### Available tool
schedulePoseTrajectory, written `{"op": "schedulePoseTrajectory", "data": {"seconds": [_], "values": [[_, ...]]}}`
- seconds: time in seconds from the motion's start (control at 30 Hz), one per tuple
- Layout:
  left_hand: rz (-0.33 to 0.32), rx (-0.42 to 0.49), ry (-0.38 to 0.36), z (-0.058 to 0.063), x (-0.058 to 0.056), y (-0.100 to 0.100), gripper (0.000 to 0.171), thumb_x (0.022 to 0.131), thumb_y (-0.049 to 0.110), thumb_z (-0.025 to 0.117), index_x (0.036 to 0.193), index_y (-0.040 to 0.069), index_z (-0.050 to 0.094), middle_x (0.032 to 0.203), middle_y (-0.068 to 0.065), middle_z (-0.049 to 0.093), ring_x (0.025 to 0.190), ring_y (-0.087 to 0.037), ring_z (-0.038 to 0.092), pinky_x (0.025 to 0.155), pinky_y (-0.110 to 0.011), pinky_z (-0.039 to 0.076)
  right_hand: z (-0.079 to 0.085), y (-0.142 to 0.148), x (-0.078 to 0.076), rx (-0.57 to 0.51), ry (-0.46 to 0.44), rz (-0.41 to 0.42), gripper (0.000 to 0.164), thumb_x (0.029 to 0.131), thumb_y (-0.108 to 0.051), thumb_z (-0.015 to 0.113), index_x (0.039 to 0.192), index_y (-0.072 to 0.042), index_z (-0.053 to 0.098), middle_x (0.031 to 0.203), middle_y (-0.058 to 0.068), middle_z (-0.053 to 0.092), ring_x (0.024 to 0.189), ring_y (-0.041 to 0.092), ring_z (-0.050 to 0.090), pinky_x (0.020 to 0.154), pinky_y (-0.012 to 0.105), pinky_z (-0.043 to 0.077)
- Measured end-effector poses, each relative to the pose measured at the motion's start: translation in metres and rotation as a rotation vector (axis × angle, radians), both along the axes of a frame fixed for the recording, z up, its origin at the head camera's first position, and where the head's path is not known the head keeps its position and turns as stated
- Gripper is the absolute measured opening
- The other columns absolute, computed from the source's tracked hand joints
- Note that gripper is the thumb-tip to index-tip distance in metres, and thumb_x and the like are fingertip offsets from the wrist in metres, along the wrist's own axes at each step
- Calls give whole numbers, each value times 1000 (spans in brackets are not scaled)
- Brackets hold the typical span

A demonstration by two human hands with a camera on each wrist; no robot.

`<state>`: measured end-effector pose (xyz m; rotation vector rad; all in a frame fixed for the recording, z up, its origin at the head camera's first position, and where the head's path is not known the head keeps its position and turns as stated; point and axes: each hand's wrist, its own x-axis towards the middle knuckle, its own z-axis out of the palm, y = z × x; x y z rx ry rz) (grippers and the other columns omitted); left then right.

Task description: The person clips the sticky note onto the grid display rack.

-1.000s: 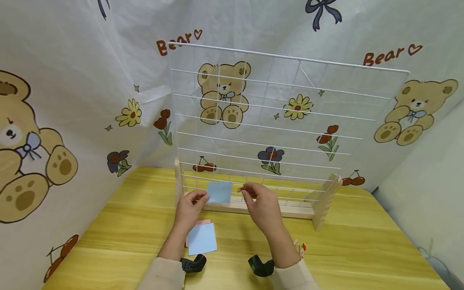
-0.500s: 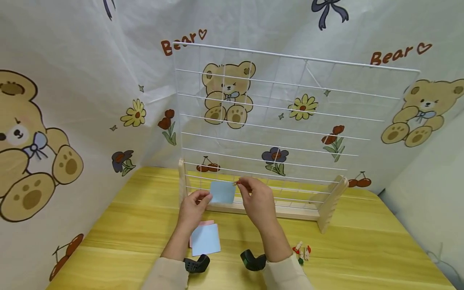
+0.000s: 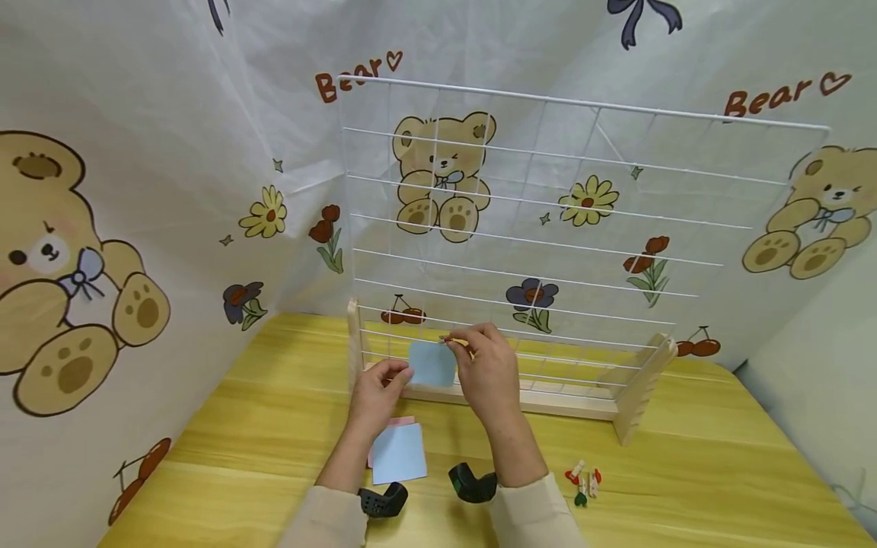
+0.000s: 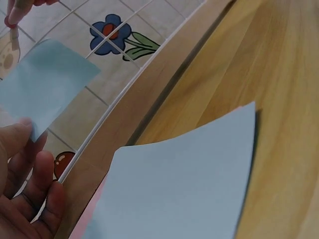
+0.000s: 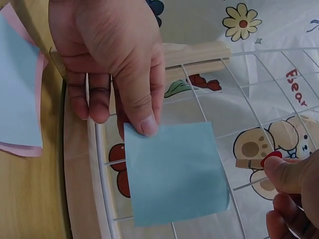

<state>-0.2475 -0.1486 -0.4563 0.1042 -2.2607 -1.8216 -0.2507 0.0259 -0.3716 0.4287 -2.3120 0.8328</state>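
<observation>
My left hand [image 3: 377, 392] pinches a light blue square paper note [image 3: 432, 364] by its lower left corner, thumb in front. The note is held up against the lower part of a white wire grid [image 3: 582, 101] on a wooden stand. In my right hand [image 3: 489, 373], thumb and fingers pinch a small wooden clothespin [image 5: 249, 163] with a red decoration on its end. In the head view the clothespin is at the note's upper right edge. From the right wrist view, its tip points towards the grid wires, a little beyond the note.
A stack of blue and pink paper notes [image 3: 399, 455] lies on the wood-grain table [image 3: 233, 426] near my left forearm. Several small clothespins [image 3: 582, 487], red and green ones among them, lie right of my right forearm. Behind the grid hangs a bear-print cloth [image 3: 294, 99].
My right hand has moved up and closer to the note's upper right edge with the clothespin. My left hand keeps its pinch on the note. The head view has shifted slightly.
</observation>
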Motion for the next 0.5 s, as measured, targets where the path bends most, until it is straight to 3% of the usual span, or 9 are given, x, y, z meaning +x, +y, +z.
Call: {"op": "schedulePoseTrajectory", "data": {"seconds": [0.23,0.5], "values": [[-12,3,-2,2,1,3,21,100,24,67,111,7,74,97,-11,71,78,-14,70,73,-27,58,2,-2,-3,7,59,13,5,88,-14,80,92,-13,81,91,3,71,84,22,69,70,34,59],[7,-12,-4,-1,3,6,18,99,23,69,109,11,75,95,-8,72,75,-12,67,67,-22,54,-10,-7,-5,3,146,37,5,87,-14,80,89,-9,81,89,4,72,85,23,70,73,35,60]]}}
